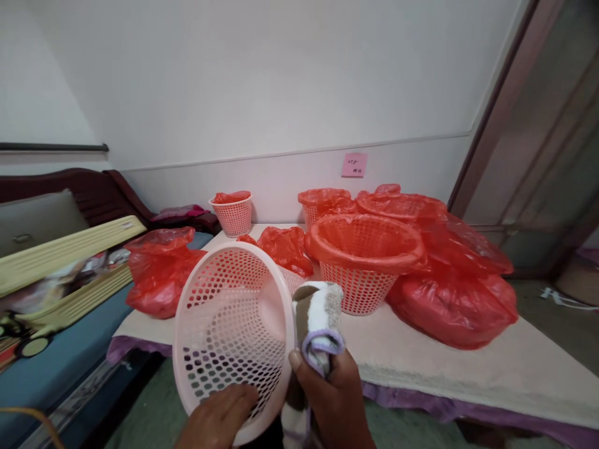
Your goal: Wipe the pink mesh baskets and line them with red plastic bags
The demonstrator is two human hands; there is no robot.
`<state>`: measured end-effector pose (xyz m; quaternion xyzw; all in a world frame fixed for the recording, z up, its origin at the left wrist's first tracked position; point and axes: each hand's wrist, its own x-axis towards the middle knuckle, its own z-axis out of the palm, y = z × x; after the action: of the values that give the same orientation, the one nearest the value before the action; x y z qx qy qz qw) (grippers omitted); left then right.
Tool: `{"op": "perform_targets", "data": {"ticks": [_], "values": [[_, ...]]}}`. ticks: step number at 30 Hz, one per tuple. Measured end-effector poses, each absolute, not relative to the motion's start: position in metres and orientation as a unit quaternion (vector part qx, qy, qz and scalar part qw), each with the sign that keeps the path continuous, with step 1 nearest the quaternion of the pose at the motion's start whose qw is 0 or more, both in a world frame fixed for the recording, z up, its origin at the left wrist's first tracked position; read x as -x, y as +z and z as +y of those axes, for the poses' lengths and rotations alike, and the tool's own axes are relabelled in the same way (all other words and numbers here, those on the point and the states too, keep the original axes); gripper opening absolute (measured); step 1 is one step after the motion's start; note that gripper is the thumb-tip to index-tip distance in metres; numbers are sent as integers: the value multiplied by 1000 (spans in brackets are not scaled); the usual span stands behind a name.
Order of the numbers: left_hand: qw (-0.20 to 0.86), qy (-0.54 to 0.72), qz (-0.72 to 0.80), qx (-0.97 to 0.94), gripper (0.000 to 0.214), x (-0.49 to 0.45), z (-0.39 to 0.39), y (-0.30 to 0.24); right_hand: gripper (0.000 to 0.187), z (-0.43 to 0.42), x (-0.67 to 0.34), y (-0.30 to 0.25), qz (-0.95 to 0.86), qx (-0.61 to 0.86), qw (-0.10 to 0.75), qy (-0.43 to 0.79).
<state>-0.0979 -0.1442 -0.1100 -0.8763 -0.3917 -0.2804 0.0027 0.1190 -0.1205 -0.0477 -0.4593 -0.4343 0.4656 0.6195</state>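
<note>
My left hand (219,415) grips the pink basket (229,324) at its 6 o'clock rim, tilting its inside toward me; my right hand (327,399) clutches a cloth (321,318) against its 3 o'clock edge

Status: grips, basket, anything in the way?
Left grip on lower rim of pink basket, tilted. Right grip clutching a cloth at the rim. Lined baskets and red bags on the table behind, apart.

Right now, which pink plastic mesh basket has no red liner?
The tilted pink plastic mesh basket held in the left hand; the others hold red bags.
</note>
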Motion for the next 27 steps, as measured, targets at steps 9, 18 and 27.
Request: {"op": "perform_targets", "data": {"ticks": [9, 18, 27], "values": [[-182, -415, -569, 687, 27, 84, -154, -64, 27, -53, -141, -116, -448, 551, 603, 364], [-350, -484, -598, 534, 52, 57, -133, -26, 50, -115, -66, -102, -646, 298, 636, 300], [-413, -514, -589, 468, 49, 35, -128, -9, 15, -93, -104, -108, -403, 515, 623, 429]]}}
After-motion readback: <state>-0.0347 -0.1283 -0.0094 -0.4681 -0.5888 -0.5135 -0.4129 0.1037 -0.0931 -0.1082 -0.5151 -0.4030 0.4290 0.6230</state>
